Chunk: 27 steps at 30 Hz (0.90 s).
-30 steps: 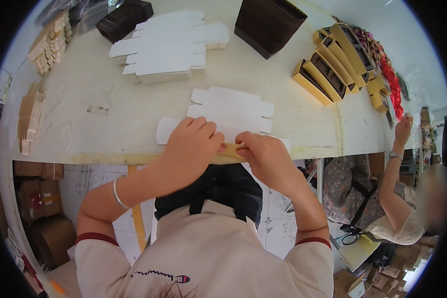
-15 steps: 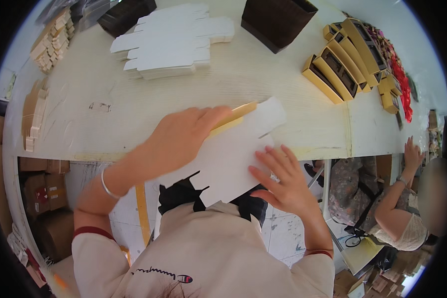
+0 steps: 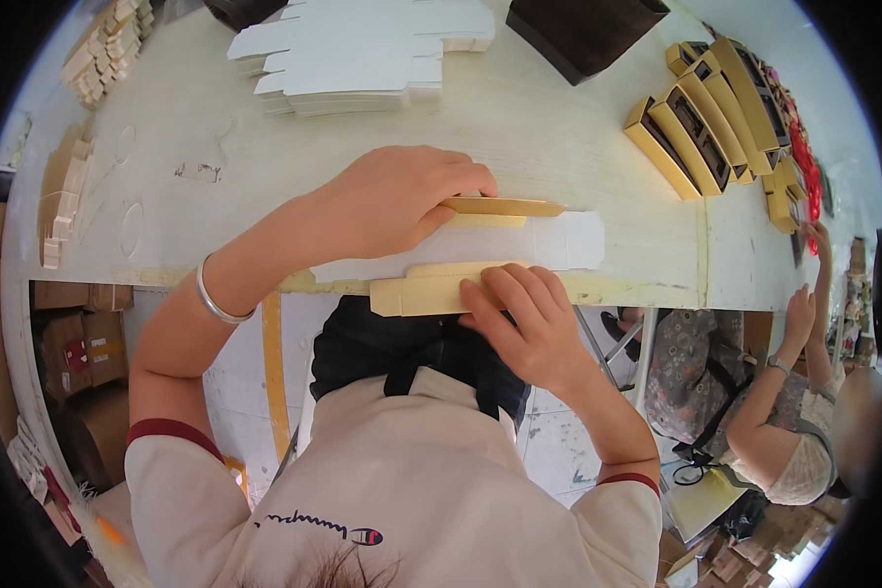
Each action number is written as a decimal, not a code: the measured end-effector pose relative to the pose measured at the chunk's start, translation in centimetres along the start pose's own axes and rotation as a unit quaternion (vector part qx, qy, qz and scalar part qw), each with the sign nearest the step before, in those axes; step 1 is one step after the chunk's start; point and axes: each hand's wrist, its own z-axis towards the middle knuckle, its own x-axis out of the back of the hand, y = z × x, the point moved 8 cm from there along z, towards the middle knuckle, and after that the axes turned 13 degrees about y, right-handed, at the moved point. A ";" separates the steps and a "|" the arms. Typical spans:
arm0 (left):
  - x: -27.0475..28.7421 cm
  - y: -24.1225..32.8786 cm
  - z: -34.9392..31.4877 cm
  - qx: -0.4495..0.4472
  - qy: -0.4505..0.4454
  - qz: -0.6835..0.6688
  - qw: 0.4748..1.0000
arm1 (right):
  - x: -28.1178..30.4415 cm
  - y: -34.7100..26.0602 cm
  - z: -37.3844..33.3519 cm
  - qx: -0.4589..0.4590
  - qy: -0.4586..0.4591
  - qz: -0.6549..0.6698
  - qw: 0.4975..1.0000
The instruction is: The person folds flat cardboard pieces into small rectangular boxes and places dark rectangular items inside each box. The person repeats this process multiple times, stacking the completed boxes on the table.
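Observation:
A flat carton blank (image 3: 382, 267), white on one face and gold on the other, lies at the near edge of the table. My left hand (image 3: 402, 196) pinches its far gold panel (image 3: 510, 207), which stands folded up. At the near side, a second gold panel (image 3: 412, 294) is bent up and over, its lower part reaching past the table edge. My right hand (image 3: 529, 318) grips that panel with fingers on top; the thumb is partly hidden. The white middle of the blank shows between the two panels.
A stack of white carton blanks (image 3: 363, 49) lies at the back, near a dark brown box (image 3: 588, 34). Several folded gold boxes (image 3: 686, 142) stand at the right. Blanks (image 3: 61, 196) are piled at the left edge. A co-worker (image 3: 774, 431) sits at the right.
The blank has gone from tilted over my lap to lying flat along the table edge. Its near panel is now folded up, and my right hand has closed on it.

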 end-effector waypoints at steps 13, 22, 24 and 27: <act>1.2 3.2 -3.9 -0.082 0.060 0.116 0.988 | -2.6 5.0 3.3 -0.232 -0.191 0.178 0.937; -1.4 4.5 -3.2 0.031 0.077 0.167 0.982 | 2.0 2.7 2.8 -0.093 -0.085 0.068 0.990; -1.3 4.4 -3.1 0.032 0.018 0.108 0.993 | 0.5 2.8 1.9 -0.144 -0.084 0.176 0.970; 0.7 3.6 -5.1 0.055 -0.110 -0.031 0.992 | 0.1 3.8 0.1 -0.200 -0.088 0.243 0.945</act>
